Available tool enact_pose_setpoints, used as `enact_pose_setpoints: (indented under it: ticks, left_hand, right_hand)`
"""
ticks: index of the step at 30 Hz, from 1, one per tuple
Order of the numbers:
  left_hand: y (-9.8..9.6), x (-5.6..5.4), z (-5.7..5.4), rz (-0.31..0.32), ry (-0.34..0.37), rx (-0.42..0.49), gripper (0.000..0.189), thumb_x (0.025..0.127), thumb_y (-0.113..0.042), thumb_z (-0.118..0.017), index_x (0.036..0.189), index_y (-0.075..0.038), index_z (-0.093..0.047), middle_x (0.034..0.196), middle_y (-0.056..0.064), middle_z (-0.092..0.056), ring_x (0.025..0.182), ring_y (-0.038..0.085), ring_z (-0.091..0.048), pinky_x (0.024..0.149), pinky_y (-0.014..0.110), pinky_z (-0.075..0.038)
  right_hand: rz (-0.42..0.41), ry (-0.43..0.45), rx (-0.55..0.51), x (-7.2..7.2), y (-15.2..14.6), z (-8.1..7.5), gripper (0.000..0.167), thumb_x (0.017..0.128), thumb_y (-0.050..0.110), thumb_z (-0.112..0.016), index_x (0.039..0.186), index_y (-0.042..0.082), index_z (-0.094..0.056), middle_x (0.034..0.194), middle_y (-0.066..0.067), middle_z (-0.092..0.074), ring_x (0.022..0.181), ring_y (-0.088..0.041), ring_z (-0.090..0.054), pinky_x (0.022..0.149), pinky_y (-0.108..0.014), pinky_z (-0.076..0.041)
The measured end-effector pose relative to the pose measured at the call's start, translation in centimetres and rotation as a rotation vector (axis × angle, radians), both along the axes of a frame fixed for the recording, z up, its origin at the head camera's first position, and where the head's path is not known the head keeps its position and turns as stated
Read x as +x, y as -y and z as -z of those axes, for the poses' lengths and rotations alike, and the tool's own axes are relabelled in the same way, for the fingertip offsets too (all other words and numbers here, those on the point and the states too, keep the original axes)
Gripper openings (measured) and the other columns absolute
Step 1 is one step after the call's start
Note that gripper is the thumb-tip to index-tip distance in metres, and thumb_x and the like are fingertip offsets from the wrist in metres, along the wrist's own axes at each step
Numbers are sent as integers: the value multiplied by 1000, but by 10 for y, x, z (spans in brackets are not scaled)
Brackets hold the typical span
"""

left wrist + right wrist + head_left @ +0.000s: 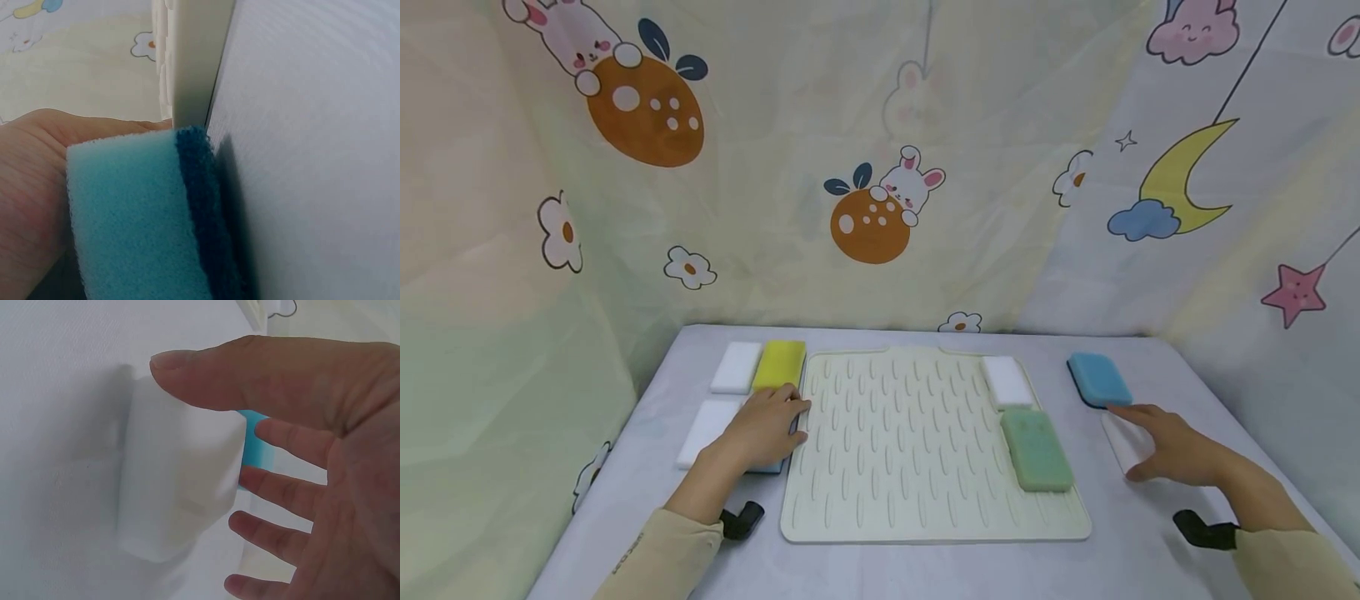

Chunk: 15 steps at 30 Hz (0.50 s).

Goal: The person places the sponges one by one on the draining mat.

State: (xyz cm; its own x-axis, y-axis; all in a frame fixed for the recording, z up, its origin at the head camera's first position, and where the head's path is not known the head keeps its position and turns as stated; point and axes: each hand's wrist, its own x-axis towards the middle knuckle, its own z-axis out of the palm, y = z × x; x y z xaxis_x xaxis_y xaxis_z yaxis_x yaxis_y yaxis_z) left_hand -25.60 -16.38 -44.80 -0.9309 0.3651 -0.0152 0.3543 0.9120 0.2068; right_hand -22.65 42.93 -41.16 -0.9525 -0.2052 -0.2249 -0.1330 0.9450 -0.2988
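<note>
My left hand (763,427) lies over a blue sponge (134,212) with a dark blue scouring layer underneath. Its fingertips and thumb reach to the left edge of a cream ridged mat (895,467); the sponge hides most of the fingers in the left wrist view, so their grip cannot be made out. To the right of the mat, my right hand (1183,450) is spread around a white sponge block (181,469). The thumb passes over one end of the block, while the other fingers stay extended and apart from each other.
Beyond the right hand sits a light blue sponge (1099,379). A white block (1007,382) and a green sponge (1036,450) lie on the mat's right side. On the left are a yellow sponge (780,363) and white blocks (735,367). A printed curtain (775,167) surrounds the table.
</note>
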Motion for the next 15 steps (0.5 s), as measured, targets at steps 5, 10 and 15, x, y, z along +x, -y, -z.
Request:
enact_pose_setpoints:
  ticks: [5, 10, 15]
  left_hand:
    - [0, 0, 0, -2, -2, 4, 52, 93, -28, -77, 139, -6, -65, 129, 7, -59, 120, 34, -55, 107, 51, -43]
    - [-1, 1, 1, -4, -3, 2, 52, 93, -28, -77, 139, -6, -66, 130, 8, -59, 122, 34, -55, 108, 51, -43]
    - [-1, 0, 1, -4, -10, -3, 52, 93, -28, -77, 138, -6, -66, 131, 8, -59, 121, 34, -56, 107, 50, -44]
  right_hand:
    - [4, 2, -13, -1, -4, 6, 103, 71, 27, -94, 153, -5, -40, 148, -42, -35, 128, -63, -37, 94, -80, -41]
    - [-2, -6, -18, -2, -5, 11, 102, 71, 26, -93, 152, -7, -41, 148, -42, -35, 128, -64, -38, 95, -80, -41]
    - [22, 11, -10, -4, -3, 13, 102, 72, 27, -93, 153, -6, -40, 148, -42, -33, 129, -64, -36, 96, -80, -40]
